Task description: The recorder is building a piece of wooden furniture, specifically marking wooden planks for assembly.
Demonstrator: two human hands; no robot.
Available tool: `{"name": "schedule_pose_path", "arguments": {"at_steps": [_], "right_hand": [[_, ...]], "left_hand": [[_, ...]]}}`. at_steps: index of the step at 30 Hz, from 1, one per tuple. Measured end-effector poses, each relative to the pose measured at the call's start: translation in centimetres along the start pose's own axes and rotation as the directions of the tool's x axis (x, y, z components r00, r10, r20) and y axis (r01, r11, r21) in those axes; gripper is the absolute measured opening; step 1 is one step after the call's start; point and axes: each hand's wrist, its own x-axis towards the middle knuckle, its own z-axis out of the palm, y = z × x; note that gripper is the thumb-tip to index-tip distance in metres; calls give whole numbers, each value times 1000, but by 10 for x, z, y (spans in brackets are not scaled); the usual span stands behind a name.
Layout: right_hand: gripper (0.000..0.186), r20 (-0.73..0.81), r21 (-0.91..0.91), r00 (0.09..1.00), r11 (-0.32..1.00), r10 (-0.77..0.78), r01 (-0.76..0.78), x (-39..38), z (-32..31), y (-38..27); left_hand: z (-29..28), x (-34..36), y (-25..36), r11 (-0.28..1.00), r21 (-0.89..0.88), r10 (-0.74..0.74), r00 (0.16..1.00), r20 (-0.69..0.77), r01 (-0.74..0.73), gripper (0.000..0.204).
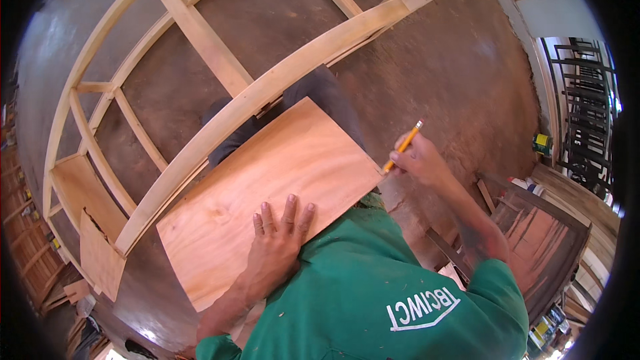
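Note:
A rectangular plywood panel (267, 180) rests tilted across my lap, its long far edge close beside the curved rail of a wooden frame (280, 70). My left hand (280, 233) lies flat on the panel near its lower edge, fingers spread. My right hand (417, 159) pinches a yellow pencil (403, 146), held at the panel's right corner. The pencil's tip is at or just beside that corner; whether it touches the wood I cannot tell. Its eraser end points up and away.
The slatted frame stretches over the brown floor (460, 60) ahead and to the left. A broken-edged board (100, 253) stands at its near left end. To the right are a dark worn wooden piece (540, 233), a small can (542, 144) and stacked black metal frames (585, 93).

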Motion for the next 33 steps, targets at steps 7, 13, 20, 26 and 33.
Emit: {"name": "schedule_pose_path", "arguments": {"at_steps": [7, 13, 20, 26, 33], "right_hand": [[18, -91, 131, 996, 991, 8, 4, -43, -15, 5], [19, -77, 230, 994, 969, -79, 95, -39, -5, 30], [18, -73, 229, 989, 963, -129, 143, -31, -3, 25], [19, -83, 185, 980, 964, -180, 193, -20, -9, 25], [18, -98, 129, 976, 970, -193, 205, -28, -4, -4]], "left_hand": [[-13, -6, -8, 998, -25, 61, 993, -97, -63, 84], [-115, -26, -29, 875, -484, -153, 961, -229, 23, 73], [-182, -77, -20, 532, -840, -643, 597, -481, -104, 74], [-206, -62, -73, 568, -733, -732, 179, -658, -375, 72], [-210, -74, -116, 571, -522, -771, -195, -607, -634, 74]]}}
